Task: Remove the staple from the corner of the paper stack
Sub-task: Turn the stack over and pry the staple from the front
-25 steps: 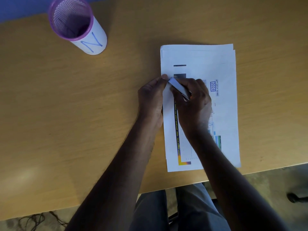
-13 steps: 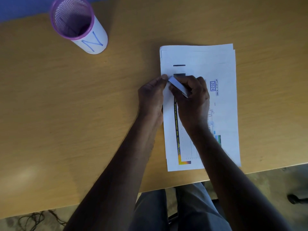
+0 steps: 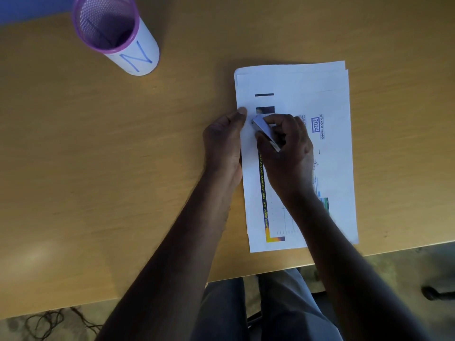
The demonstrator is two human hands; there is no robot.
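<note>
A stack of white printed paper [image 3: 295,84] lies on the wooden table, its near edge close to the table's front edge. My left hand [image 3: 225,141] rests at the stack's left edge, thumb tip pressed on the paper. My right hand [image 3: 286,146] lies on the stack and grips a small silver staple remover [image 3: 264,130], whose tip points up-left at the paper near my left thumb. The staple itself is too small to make out.
A purple mesh pen cup [image 3: 115,33] wrapped in white paper marked "N" stands at the table's [image 3: 98,168] far left. The table's front edge runs just below the paper. My legs and the floor show beneath it.
The staple remover's tip has shifted slightly right, away from my left thumb. Both hands otherwise stay where they were.
</note>
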